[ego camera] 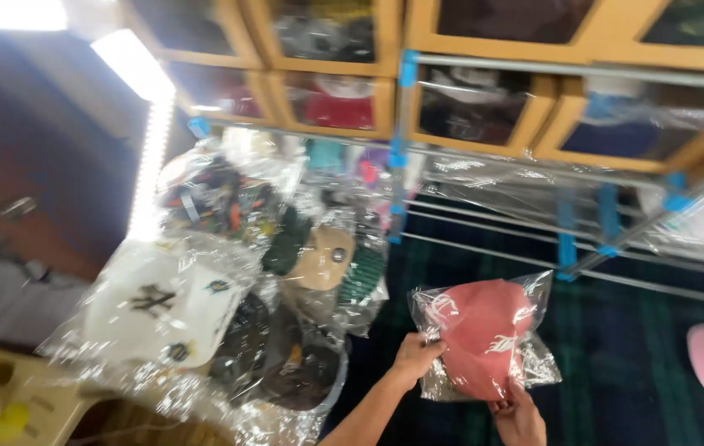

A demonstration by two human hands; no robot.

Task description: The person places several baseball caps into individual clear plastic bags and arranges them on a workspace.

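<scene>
A bagged red cap [484, 337] is pinched at its left edge by the left hand [415, 358] and supported from below by the right hand [519, 413], keeping the slippery plastic taut. It is held above the dark plaid floor [633, 363], with a heap of bagged caps [236, 272] at nine o'clock.

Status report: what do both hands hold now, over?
Left hand and right hand both grip red cap in clear bag. Pile of bagged caps beside it, apart.

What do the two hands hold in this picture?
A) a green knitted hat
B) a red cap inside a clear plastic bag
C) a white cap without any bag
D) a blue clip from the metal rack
B: the left hand and right hand grip a clear plastic bag with a red cap inside.
</scene>
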